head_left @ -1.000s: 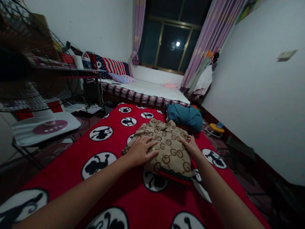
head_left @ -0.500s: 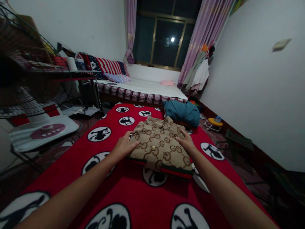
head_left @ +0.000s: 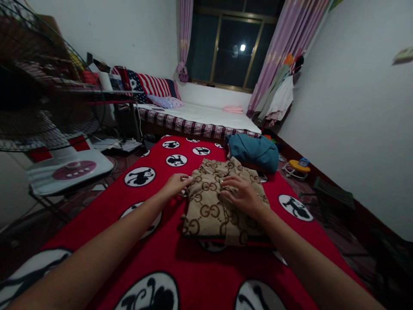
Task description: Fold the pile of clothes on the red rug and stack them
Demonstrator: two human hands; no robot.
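Observation:
A folded tan shirt (head_left: 206, 202) with a brown letter pattern lies on the red blanket, its collar pointing away from me. At its left edge, my left hand (head_left: 176, 185) has thumb and fingertips drawn close together on the fabric. My right hand (head_left: 243, 196) is over the middle of the shirt near the button strip, palm down and fingers apart. A dark green and red band shows under the shirt's near edge. Just behind the shirt sits a folded teal garment (head_left: 253, 153).
The red blanket (head_left: 193, 275) bears white circles with black figures. An electric fan (head_left: 48, 99) stands close on the left. Beyond the blanket is a bed (head_left: 200, 114) beneath a window. To the right are a yellow stool (head_left: 297, 166) and a dark folding stool (head_left: 334, 191).
My right hand has moved from the shirt's right edge inward over its middle. My left hand's thumb and fingers have drawn closer at the left edge. The view has shifted slightly left.

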